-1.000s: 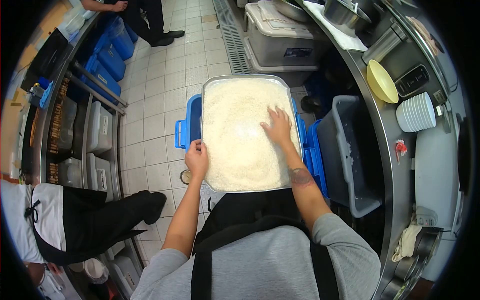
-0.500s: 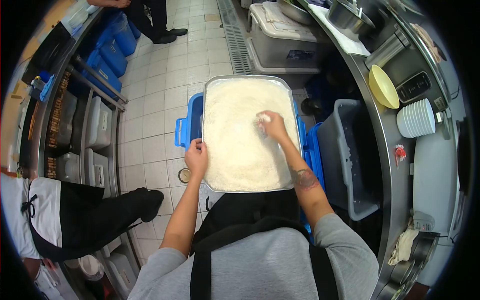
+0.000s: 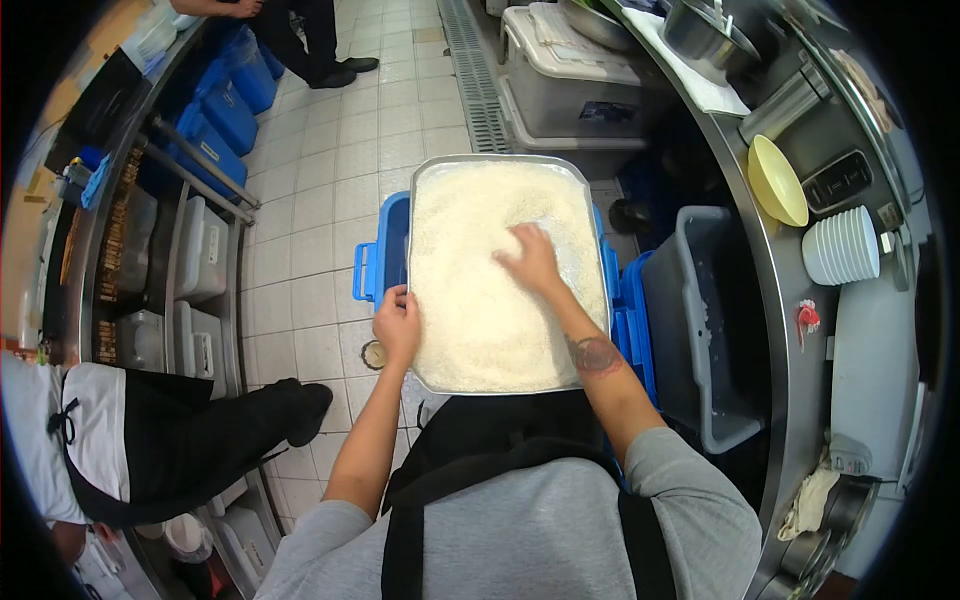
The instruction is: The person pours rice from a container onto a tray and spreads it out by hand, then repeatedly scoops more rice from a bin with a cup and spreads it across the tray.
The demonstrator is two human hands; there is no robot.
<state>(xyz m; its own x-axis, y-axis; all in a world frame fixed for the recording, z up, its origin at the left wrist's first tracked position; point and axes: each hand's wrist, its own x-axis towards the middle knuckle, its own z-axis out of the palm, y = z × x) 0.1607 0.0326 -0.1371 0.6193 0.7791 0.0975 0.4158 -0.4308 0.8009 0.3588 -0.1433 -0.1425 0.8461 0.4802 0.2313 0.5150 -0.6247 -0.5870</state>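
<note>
A wide metal tray [image 3: 500, 390] lies across a blue tub [image 3: 367, 272] in front of me, filled with pale, loose crumbs [image 3: 465, 290] that look like breadcrumbs. My left hand [image 3: 397, 328] is closed on the tray's left rim, fingers over the edge. With its fingers spread, my right hand [image 3: 530, 262] rests on the crumbs right of the middle, palm down. Around and to the right of it the layer is thin, and shiny tray bottom shows through.
A grey bin [image 3: 697, 330] stands to the right, below a steel counter with a yellow bowl [image 3: 777, 180] and stacked white bowls [image 3: 842, 246]. Lidded storage boxes [image 3: 575, 95] are ahead. One person in a black apron [image 3: 165, 435] is close on my left; another's legs [image 3: 320, 45] show farther off.
My right hand, closed around some crumbs before, has opened and spread over them. A bare patch of tray now shows beside it. My left hand keeps its hold on the rim.
</note>
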